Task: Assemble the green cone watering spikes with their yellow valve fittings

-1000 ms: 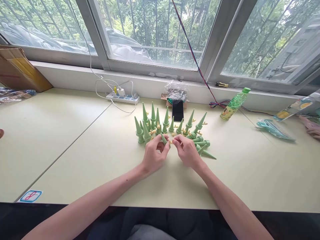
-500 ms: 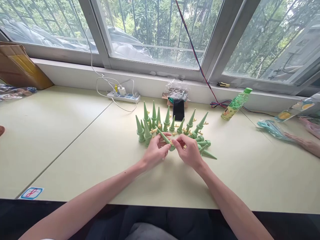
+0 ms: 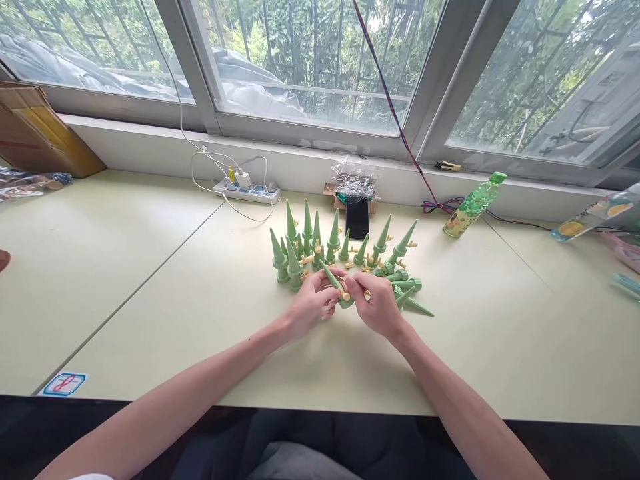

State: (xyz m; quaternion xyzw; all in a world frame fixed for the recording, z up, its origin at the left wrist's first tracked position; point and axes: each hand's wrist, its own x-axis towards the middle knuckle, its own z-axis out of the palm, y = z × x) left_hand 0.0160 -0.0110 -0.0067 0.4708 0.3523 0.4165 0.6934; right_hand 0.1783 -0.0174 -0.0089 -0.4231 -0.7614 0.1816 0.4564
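My left hand (image 3: 313, 301) is closed around a green plant watering spike (image 3: 331, 277), its point tilted up and away to the left. A small yellow valve (image 3: 345, 295) sticks out near the spike's base. My right hand (image 3: 376, 303) is pinched close beside that valve; what lies between its fingertips is hidden. Behind my hands, several green watering spikes (image 3: 279, 257) stand upright, many with yellow valves. More spikes (image 3: 413, 285) lie on their sides by my right hand.
A black phone (image 3: 357, 219) lies behind the spikes, near crumpled clear plastic (image 3: 353, 177). A power strip (image 3: 250, 192) with white cables sits by the window ledge. A green-capped bottle (image 3: 473, 207) stands at the right, with another clear bottle (image 3: 590, 217) beyond it. The table (image 3: 150, 300) has a seam at left.
The spike in my left hand has shifted slightly, and its yellow valve shows more plainly. At far right, another person's hand has left view and the light blue item has moved right.
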